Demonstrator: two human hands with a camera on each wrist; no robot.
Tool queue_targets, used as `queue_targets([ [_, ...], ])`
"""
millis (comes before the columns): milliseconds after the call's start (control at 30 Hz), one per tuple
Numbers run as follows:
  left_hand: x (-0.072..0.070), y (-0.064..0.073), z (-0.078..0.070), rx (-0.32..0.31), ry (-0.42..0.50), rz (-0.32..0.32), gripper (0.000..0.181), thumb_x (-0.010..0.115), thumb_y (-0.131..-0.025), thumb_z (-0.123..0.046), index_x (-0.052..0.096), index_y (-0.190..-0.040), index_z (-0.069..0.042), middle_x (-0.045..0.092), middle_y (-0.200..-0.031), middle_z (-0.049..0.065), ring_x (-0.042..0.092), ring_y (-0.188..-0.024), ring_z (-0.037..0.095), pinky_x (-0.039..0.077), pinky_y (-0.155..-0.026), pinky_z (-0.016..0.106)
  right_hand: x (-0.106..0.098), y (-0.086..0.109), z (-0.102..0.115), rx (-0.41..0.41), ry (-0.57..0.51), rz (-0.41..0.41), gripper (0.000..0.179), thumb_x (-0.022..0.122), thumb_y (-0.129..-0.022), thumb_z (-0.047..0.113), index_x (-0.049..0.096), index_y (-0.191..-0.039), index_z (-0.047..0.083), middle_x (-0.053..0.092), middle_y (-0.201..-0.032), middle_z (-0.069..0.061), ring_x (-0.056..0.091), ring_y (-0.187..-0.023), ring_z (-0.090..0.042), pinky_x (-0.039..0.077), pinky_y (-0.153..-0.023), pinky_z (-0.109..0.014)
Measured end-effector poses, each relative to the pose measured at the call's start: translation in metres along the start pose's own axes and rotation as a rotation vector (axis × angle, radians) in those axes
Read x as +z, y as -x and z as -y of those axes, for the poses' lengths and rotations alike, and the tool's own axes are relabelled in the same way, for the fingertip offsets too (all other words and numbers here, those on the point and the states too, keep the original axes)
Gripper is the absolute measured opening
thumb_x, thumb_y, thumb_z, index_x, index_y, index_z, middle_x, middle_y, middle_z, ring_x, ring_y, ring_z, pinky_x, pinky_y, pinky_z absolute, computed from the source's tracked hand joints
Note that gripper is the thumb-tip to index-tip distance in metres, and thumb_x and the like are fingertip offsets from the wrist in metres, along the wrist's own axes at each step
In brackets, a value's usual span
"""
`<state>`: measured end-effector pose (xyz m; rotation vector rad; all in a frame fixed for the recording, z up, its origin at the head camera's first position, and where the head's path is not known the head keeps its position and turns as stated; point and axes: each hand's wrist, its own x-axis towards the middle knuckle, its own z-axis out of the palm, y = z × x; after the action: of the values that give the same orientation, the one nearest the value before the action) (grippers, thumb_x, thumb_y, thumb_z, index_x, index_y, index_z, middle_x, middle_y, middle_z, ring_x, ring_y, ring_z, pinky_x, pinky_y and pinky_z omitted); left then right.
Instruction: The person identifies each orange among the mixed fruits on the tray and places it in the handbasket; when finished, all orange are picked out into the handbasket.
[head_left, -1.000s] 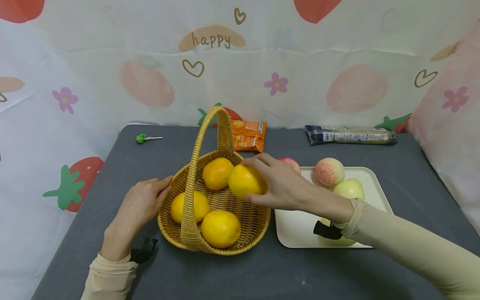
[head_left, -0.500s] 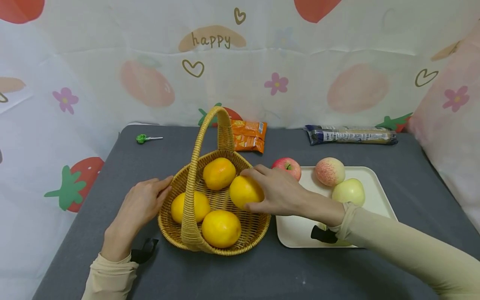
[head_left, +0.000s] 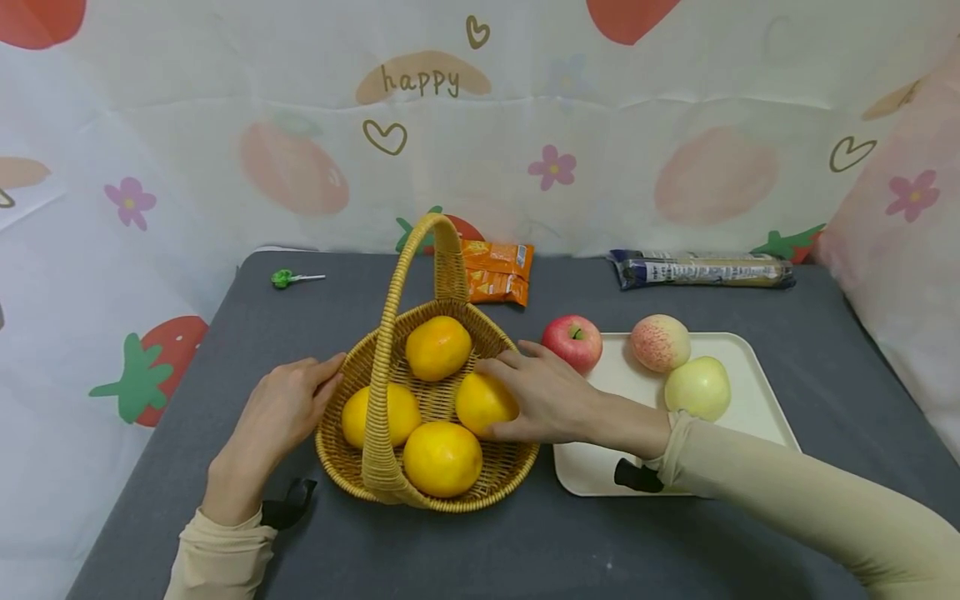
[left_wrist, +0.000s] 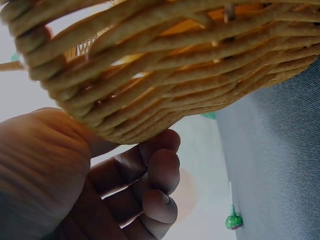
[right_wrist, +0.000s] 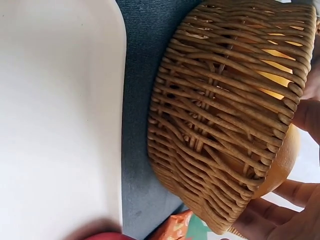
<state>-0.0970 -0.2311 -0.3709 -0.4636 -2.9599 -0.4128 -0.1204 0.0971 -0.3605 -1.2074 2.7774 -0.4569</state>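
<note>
A wicker basket (head_left: 517, 454) with a tall arched handle stands on the dark table, and several yellow-orange oranges (head_left: 442, 458) lie inside it. My right hand (head_left: 551, 396) reaches over the basket's right rim and holds one orange (head_left: 480, 404), thumb on the near side and fingers over the far side. From the right wrist view, that orange (right_wrist: 286, 157) shows past the rim between thumb and fingers. At the left rim, my left hand (head_left: 288, 404) grips the basket's edge. In the left wrist view its curled fingers (left_wrist: 164, 170) sit right at the woven rim.
A cream tray (head_left: 592, 467) on the right bears a peach (head_left: 660, 343) and a pale green fruit (head_left: 697, 388). At its back left corner is a red apple (head_left: 572, 343). Behind lie an orange snack packet (head_left: 498, 273), a long wrapped packet (head_left: 705, 271) and a green lollipop (head_left: 282, 277).
My right hand has lowered the orange into the right side of the basket, moving slightly left and nearer. The apple has come fully into view. My left hand stays at the rim.
</note>
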Motion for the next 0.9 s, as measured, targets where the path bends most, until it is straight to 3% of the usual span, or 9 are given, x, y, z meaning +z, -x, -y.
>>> queue_targets([
  [600, 0.0004, -0.0003, -0.0012, -0.015, 0.012, 0.011, 0.035, 0.062, -0.096, -0.014, 0.064, -0.128, -0.002, 0.053, -0.068, 0.004, 0.042, -0.056, 0.014, 0.035, -0.055, 0.028, 0.0030, -0.0052, 0.0006, 0.017, 0.046, 0.033, 0.070, 0.070, -0.083, 0.049, 0.055, -0.136, 0.007, 0.067, -0.122, -0.012, 0.057, -0.120, -0.030, 0.022, -0.117, -0.059],
  [900, -0.0002, -0.0001, -0.0006, -0.010, 0.006, 0.009, 0.035, 0.062, -0.096, -0.014, 0.064, -0.128, -0.002, 0.054, -0.068, 0.005, 0.042, -0.056, 0.014, 0.035, -0.055, 0.028, 0.0025, -0.0082, 0.0038, 0.035, 0.078, 0.056, 0.069, 0.069, -0.086, 0.048, 0.054, -0.138, 0.006, 0.064, -0.127, -0.013, 0.055, -0.124, -0.031, 0.025, -0.114, -0.062],
])
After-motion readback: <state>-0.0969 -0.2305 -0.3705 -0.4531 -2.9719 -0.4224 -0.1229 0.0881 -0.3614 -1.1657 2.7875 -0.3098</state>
